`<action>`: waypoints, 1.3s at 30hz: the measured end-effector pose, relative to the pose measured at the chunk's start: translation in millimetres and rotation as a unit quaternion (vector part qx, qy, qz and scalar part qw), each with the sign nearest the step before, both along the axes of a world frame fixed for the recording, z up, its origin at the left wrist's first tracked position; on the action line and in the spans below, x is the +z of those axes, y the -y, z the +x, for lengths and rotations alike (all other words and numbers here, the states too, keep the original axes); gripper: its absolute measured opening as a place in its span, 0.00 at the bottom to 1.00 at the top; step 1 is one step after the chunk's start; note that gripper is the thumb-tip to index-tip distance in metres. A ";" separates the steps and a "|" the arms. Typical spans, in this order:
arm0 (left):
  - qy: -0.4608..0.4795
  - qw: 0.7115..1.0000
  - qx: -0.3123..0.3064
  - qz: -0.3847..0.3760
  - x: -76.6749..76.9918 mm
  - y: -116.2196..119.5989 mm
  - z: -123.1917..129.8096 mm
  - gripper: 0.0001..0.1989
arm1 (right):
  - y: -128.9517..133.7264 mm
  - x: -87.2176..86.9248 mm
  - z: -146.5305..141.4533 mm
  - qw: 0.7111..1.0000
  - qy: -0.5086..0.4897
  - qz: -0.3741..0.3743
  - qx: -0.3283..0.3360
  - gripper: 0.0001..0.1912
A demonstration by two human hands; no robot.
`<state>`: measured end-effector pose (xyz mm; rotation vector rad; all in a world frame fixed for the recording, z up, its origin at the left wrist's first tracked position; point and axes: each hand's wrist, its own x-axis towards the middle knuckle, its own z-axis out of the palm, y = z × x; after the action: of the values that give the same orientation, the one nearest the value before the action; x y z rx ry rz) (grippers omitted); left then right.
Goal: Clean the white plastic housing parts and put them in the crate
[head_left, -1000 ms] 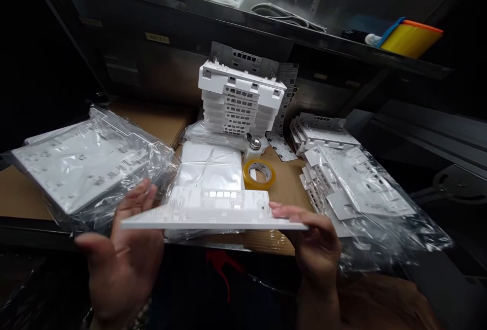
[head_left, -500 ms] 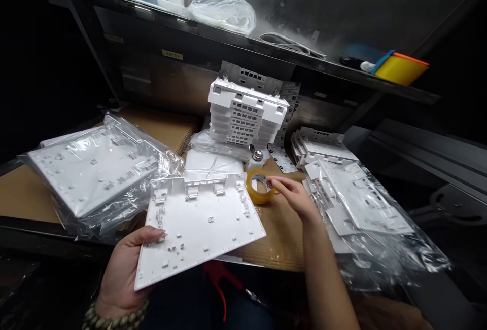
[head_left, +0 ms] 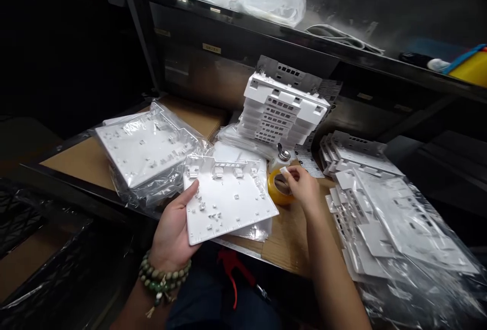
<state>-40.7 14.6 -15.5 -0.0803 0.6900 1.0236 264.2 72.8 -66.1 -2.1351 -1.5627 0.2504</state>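
My left hand (head_left: 175, 226) grips a white plastic housing panel (head_left: 228, 203) by its left edge, thumb on top. The panel lies tilted over the front of the bench, its clips and posts facing up. Thumb and fingers of my right hand (head_left: 304, 188) pinch a small white piece (head_left: 284, 170), perhaps cloth or paper, just above a roll of yellow tape (head_left: 274, 188). Right behind the roll stands a small bottle with a metal top (head_left: 283, 155), its lid flipped up.
Bagged white panels (head_left: 144, 147) lie at the left, and more bagged panels (head_left: 414, 213) at the right. A tall stack of white housings (head_left: 277, 117) stands at the back. Above runs a metal shelf (head_left: 258, 28). A red air gun (head_left: 232, 264) hangs below the bench edge.
The view has swung left. My right hand has lifted the small white piece out of the tape roll's middle. My left hand still holds the panel.
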 end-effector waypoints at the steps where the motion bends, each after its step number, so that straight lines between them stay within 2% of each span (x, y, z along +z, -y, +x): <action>1: 0.003 1.000 0.003 -0.006 2.9 -0.8 1.5 0.28 | -1.9 2.8 2.8 1.000 -0.003 0.027 0.001 0.15; 6: -0.025 0.999 0.008 0.031 4.2 0.8 1.6 0.27 | -22.5 26.0 11.7 0.994 0.001 0.111 0.011 0.14; 9: -0.041 0.997 0.009 0.057 -2.8 2.3 -1.3 0.27 | -15.1 49.4 -2.8 0.990 -0.014 0.125 0.059 0.11; 12: -0.023 0.997 0.008 0.075 -4.9 2.1 1.8 0.28 | 23.6 69.0 -48.7 0.972 -0.058 0.128 0.186 0.10; 14: -0.007 0.997 0.012 0.076 -0.7 1.3 8.2 0.28 | 59.3 73.9 -88.0 0.918 -0.116 0.159 0.346 0.07; 16: 0.019 0.998 0.014 0.062 6.4 0.5 15.6 0.28 | 91.8 71.8 -121.5 0.875 -0.149 0.192 0.419 0.07; 17: 0.034 0.998 0.014 0.053 10.0 0.3 18.7 0.28 | 104.3 68.7 -133.6 0.865 -0.144 0.207 0.433 0.07; 19: 0.056 0.998 0.019 0.038 15.8 0.6 22.2 0.28 | 120.2 61.0 -146.8 0.862 -0.118 0.227 0.438 0.09; 22: 0.069 0.997 0.020 0.020 18.8 2.8 20.9 0.28 | 126.6 53.2 -146.3 0.857 -0.080 0.253 0.441 0.12; 25: 0.065 0.997 0.026 0.030 18.4 4.8 18.5 0.26 | 125.8 54.2 -141.3 0.853 -0.073 0.270 0.440 0.13; 29: 0.024 0.996 0.069 0.060 19.9 6.8 20.3 0.27 | 126.4 57.3 -149.8 0.853 -0.069 0.302 0.420 0.11; 32: 0.016 0.997 0.053 0.052 19.3 7.5 19.2 0.26 | 129.6 53.2 -152.5 0.848 -0.058 0.310 0.427 0.11; 34: 0.016 0.997 0.036 0.060 16.2 6.6 14.6 0.26 | 133.2 48.1 -143.0 0.854 -0.067 0.288 0.428 0.13; 36: 0.019 0.997 0.026 0.068 11.2 4.8 6.6 0.27 | 137.1 42.1 -123.8 0.875 -0.088 0.276 0.387 0.16; 39: 0.061 0.995 0.010 0.074 2.1 2.7 -10.6 0.30 | 141.2 34.0 -85.4 0.916 -0.113 0.300 0.242 0.17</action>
<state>-51.3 11.9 -13.4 -0.0207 0.5006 1.0768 178.8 -68.3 -32.0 -1.1973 -1.7256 0.1415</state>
